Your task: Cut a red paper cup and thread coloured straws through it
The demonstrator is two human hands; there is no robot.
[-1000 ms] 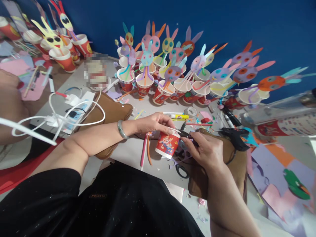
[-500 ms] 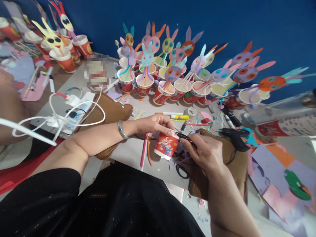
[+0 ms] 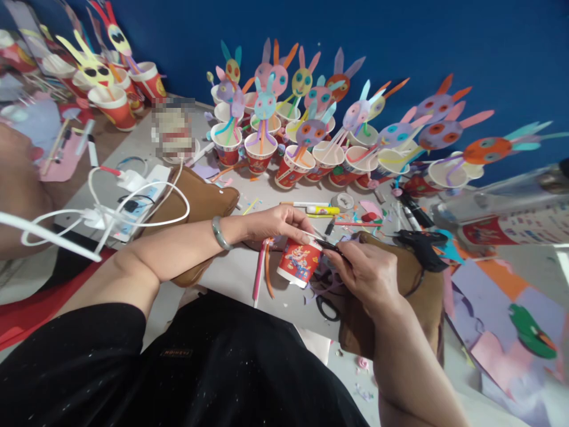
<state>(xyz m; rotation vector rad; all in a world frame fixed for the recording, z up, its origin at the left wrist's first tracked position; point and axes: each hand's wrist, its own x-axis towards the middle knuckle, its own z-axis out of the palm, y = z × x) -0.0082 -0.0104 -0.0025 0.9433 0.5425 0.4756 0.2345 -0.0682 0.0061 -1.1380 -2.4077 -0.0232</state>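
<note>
A red paper cup (image 3: 300, 261) with a cartoon print is tilted upside down above the table, its white rim lowest. My left hand (image 3: 291, 224), a bracelet at its wrist, pinches the cup near its upper end. My right hand (image 3: 367, 267) is closed on what look like black scissors (image 3: 329, 245); their front end meets the cup's upper edge beside my left fingertips. My right fingers hide much of the scissors. Below the cup lie purple paper scraps (image 3: 326, 281) and another black scissor handle (image 3: 328, 308).
Several cups with paper rabbit figures (image 3: 265, 107) line the blue wall. A power strip (image 3: 144, 198) with white cables is at left, a black glue gun (image 3: 422, 246) on a brown cushion (image 3: 400, 284) at right. Another person's blurred arm (image 3: 20, 190) enters at left. Markers (image 3: 322, 210) lie behind my hands.
The black scissors look slimmer and more closed against the cup's edge, and my right hand has shifted slightly. My left hand and the cup stay nearly in place.
</note>
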